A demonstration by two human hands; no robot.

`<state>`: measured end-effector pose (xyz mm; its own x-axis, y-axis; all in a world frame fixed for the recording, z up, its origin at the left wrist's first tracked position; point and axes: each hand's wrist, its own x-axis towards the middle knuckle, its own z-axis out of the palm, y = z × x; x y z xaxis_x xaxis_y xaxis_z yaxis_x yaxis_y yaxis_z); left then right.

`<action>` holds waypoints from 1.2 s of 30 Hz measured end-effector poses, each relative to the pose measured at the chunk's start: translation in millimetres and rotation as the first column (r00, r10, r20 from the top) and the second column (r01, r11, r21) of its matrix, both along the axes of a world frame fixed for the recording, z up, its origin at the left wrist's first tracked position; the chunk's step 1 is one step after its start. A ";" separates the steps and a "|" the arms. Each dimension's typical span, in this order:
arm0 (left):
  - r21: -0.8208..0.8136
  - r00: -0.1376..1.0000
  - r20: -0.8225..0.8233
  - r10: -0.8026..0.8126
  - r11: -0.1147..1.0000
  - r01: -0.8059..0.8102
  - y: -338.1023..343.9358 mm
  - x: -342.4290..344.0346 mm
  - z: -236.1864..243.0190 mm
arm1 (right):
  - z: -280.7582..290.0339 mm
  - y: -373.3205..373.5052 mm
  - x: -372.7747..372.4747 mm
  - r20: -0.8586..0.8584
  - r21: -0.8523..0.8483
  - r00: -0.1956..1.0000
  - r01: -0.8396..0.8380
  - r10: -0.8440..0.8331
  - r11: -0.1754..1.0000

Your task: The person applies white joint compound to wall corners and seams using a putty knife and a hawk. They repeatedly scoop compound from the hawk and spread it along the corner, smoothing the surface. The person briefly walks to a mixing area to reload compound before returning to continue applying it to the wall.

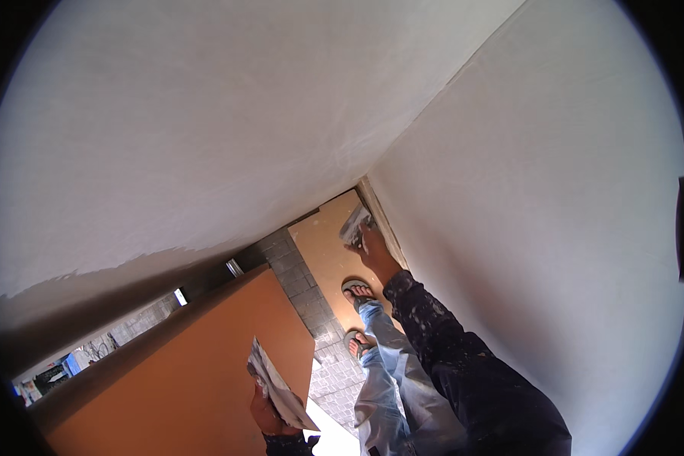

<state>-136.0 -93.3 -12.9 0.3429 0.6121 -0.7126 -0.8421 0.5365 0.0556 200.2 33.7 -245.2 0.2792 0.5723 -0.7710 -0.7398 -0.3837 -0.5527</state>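
Note:
My right hand (377,254) is stretched out low, close to the corner where two pale plastered walls meet. Its fingers are wrapped round a putty knife (353,223) whose blade has whitish smears. Lower in the picture, my left hand (264,414) grips a wide, flat metal putty blade (280,394) with white and grey filler on it. That blade is held up in front of an orange panel, and its handle, if any, is hidden by the fingers. The left wall (175,137) and the right wall (524,205) both look smooth.
I stand in sandals on a tan board (328,242) laid over grey paving (287,262). A large orange panel (197,357) fills the lower left. Beyond it a gap shows an outdoor area. The left wall's coating ends in a ragged edge (129,262).

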 end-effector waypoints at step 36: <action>0.205 0.991 -0.017 -0.133 0.970 0.133 146.9 -38.6 56.2 | 170.5 295.0 -14.7 0.036 0.020 0.918 0.394 -0.394 0.919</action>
<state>-174.7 53.6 43.3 0.4290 0.6947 -0.5774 -0.7636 0.6204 0.1790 185.5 328.7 -74.7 0.5131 0.4193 -0.7489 -0.8080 -0.0584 -0.5863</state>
